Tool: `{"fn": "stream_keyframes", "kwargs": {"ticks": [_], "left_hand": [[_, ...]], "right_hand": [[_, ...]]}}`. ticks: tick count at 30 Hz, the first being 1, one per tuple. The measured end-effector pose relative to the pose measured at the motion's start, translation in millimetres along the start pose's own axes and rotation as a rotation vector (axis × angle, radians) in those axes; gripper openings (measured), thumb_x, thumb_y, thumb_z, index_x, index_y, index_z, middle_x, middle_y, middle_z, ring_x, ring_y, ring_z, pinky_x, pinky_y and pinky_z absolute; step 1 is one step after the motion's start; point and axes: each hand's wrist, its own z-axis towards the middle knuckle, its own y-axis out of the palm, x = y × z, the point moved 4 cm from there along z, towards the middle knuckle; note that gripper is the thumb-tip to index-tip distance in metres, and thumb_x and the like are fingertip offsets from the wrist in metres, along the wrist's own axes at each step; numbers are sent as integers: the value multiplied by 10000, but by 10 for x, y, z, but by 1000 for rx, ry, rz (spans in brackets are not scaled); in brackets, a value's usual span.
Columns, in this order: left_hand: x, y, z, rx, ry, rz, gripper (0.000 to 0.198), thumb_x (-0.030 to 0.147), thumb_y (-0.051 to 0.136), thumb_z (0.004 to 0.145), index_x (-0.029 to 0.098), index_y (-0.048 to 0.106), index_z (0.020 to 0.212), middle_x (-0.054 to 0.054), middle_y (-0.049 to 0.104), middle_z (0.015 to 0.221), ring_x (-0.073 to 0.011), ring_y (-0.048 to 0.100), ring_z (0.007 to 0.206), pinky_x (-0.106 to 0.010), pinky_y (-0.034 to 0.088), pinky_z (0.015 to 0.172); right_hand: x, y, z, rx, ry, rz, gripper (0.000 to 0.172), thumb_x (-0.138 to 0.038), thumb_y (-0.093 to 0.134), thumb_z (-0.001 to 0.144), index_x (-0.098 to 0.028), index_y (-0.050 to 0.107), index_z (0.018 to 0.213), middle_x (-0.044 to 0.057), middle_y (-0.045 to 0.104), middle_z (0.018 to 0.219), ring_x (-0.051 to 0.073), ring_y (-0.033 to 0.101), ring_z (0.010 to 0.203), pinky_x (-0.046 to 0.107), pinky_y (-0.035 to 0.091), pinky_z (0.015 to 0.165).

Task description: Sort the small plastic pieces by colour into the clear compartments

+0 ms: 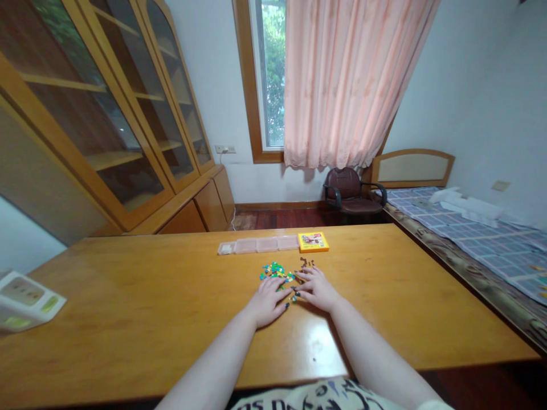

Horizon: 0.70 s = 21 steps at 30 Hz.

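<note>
My left hand (268, 302) lies over the near edge of a pile of small green, blue, yellow and white pieces (274, 269), its fingers spread. To its right, my right hand (318, 289) rests with fingers apart beside a few small brown pieces (306, 262). Between the two hands are a few dark and coloured bits (294, 297). The pieces look like tiny building bricks, but they are too small to tell for sure. What lies beneath the fingers is hidden.
Behind the pile stands a row of clear plastic trays (268, 245), with a yellow box (313, 242) at its right end. A white container (26, 300) sits at the left of the wooden table (171, 330). Beyond are a chair (352, 193) and a bed (461, 228).
</note>
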Motion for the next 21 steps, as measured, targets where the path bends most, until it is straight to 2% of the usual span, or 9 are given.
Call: {"fn": "stream_keyframes", "kwargs": {"ticks": [7,13,17,21], "left_hand": [[-30,-3,-5,24,-37,15,401,316,527,835,301,554,1235,-68,467,1352,-258,396,1234,-508,283,1055],[16,5,-12,-16,38,6,484,317,567,795,316,509,1276,-63,437,1381,-263,380,1252,-510,267,1065],[80,38,-1,-69,83,11,527,335,586,776,324,485,1293,-67,404,1411,-272,359,1279,-525,241,1074],[129,48,21,-89,72,16,553,361,591,770,316,466,1307,-71,387,1428,-283,349,1291,-526,236,1077]], "right_hand": [[154,-62,-30,-16,30,17,242,-477,569,808,-360,714,963,-1,585,1263,270,419,1246,525,211,1057],[300,-112,-52,110,171,-26,261,-439,519,845,-321,722,957,29,596,1248,274,445,1226,545,221,1045],[232,-70,-47,112,107,-21,262,-405,539,836,-323,697,1028,34,575,1274,263,447,1222,531,234,1049],[180,-42,-40,109,55,-11,285,-408,557,826,-324,679,1069,42,584,1260,259,443,1221,524,225,1061]]}}
